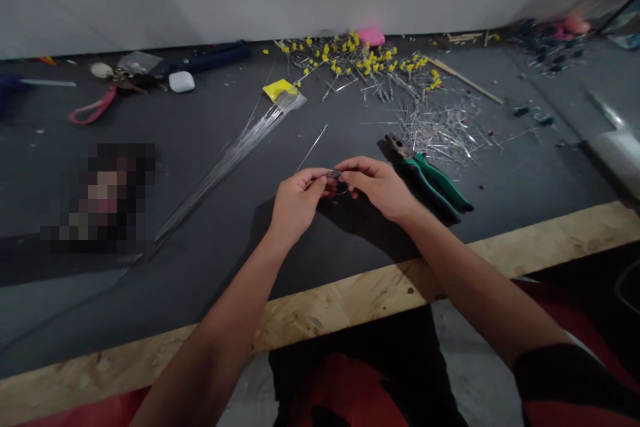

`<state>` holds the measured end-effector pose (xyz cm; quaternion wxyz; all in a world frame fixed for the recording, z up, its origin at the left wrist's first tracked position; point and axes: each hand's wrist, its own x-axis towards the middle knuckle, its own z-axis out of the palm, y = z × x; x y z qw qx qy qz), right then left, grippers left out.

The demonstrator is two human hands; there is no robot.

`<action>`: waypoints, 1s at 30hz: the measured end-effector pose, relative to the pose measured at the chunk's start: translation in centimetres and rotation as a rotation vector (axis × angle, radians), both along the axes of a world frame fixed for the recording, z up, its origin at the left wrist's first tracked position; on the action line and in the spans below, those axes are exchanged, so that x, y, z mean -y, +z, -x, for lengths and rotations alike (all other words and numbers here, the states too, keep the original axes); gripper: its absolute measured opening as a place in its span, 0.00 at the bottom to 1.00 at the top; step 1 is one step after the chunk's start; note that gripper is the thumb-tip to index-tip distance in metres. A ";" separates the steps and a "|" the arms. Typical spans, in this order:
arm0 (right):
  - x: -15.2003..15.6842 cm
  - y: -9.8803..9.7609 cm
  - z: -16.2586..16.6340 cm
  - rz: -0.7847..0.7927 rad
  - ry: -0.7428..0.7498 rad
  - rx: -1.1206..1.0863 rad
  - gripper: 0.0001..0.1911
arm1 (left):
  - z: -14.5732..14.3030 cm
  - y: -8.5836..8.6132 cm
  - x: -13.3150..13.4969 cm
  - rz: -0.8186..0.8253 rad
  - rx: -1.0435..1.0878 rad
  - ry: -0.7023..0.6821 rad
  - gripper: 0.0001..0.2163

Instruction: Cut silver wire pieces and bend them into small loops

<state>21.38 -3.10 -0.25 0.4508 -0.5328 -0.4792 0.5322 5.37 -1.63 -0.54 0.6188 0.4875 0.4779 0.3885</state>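
Note:
My left hand (296, 205) and my right hand (379, 185) meet over the middle of the table, fingertips pinched together. Between them is a small dark grey-green piece (335, 174), too small to name, gripped from both sides. Below it a thin curved wire (342, 191) shows among the fingers. A straight wire with a twisted end (315, 145) reaches up and away from beside my left hand; whether that hand holds it I cannot tell. Green-handled pliers (434, 181) lie just right of my right hand, apart from it.
A wire bundle (225, 163) lies to the left. Behind are wire pieces with yellow tips (350, 57), a pile of bare wire pieces (443, 130) and a wooden stick (467, 81). Keys (131, 82) and a white case (181, 82) sit back left. A wooden strip (340, 303) edges the table.

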 end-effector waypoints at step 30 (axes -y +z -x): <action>0.0 0.1 0.0 0.134 0.009 -0.203 0.06 | -0.3 -0.4 0.6 -0.086 -0.033 -0.030 0.08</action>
